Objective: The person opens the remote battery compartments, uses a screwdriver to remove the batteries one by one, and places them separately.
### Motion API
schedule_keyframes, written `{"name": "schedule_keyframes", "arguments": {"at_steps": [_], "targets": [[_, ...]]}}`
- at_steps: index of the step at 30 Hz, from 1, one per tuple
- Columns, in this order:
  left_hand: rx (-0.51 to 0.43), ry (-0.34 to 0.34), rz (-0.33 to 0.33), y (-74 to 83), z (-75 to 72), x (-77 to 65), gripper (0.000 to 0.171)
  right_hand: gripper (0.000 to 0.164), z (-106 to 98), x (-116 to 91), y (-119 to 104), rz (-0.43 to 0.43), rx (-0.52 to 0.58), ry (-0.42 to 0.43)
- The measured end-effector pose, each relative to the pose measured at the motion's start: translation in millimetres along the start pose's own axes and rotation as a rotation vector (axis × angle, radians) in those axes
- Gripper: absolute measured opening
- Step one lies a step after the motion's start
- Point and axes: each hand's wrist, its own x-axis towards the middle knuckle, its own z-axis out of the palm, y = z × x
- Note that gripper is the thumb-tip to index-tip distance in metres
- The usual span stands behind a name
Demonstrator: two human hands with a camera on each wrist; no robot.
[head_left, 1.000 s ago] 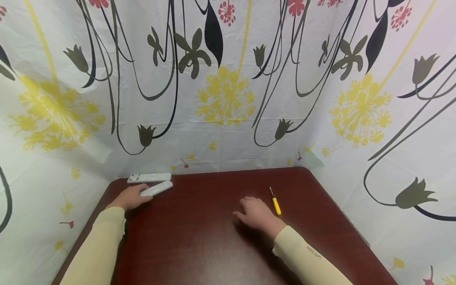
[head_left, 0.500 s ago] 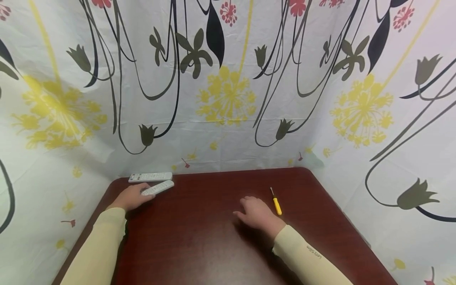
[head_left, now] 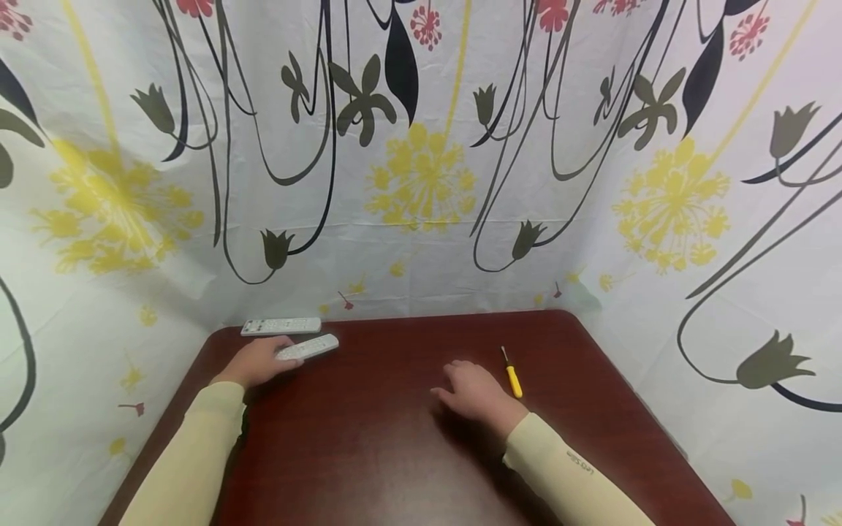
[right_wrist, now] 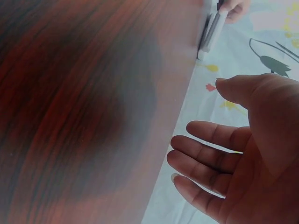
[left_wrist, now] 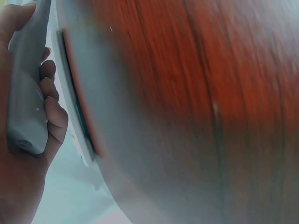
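At the table's far left, my left hand [head_left: 255, 360] grips a white remote control [head_left: 314, 346] by its near end, the other end pointing right. In the left wrist view the fingers [left_wrist: 56, 114] curl round the remote's [left_wrist: 29, 98] grey-looking body, raised off the tabletop. A second white remote control [head_left: 283, 326] lies just behind it along the back edge. My right hand [head_left: 476, 393] hovers over the right-centre of the table, holding nothing, its fingers loosely bent in the right wrist view. Just right of it lies a screwdriver [head_left: 513, 380] with a yellow handle.
The dark red-brown wooden table [head_left: 368, 438] has rounded back corners. White cloth [head_left: 421, 277] printed with flowers hangs close behind it and along both sides.
My left hand has shifted slightly right with the remote control in its grip. The right hand, the second remote and the screwdriver stay put; the whole view drifts slightly.
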Motion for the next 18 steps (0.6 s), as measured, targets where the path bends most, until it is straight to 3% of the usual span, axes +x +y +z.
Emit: {"name": "schedule_keyframes", "arguments": {"at_steps": [7,18], "targets": [[-0.01,-0.012,0.035,27.9,5.9,5.2,0.058,0.043,-2,1,-2,-0.001,0.007,-0.002],[0.023,-0.039,0.127,72.8,18.9,11.4,0.05,0.04,-3,6,-2,0.007,0.012,-0.004]]}}
